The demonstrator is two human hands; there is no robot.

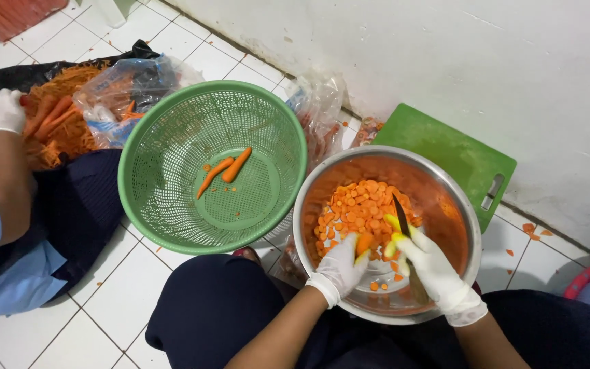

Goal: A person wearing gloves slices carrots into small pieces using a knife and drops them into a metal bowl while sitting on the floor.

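Observation:
My left hand (341,268), in a white glove, holds a short stub of carrot (364,242) over a steel bowl (314,198) that holds several orange carrot slices (353,208). My right hand (433,272), also gloved, grips a knife with a yellow handle; its dark blade (401,213) points away from me, just right of the carrot stub. The bowl rests against my knees.
A green plastic basket (165,143) with two peeled carrots (227,171) sits left of the bowl. A green cutting board (445,147) leans by the white wall. At the far left another person's gloved hand (0,111) works on carrots and peelings (63,123) over plastic bags.

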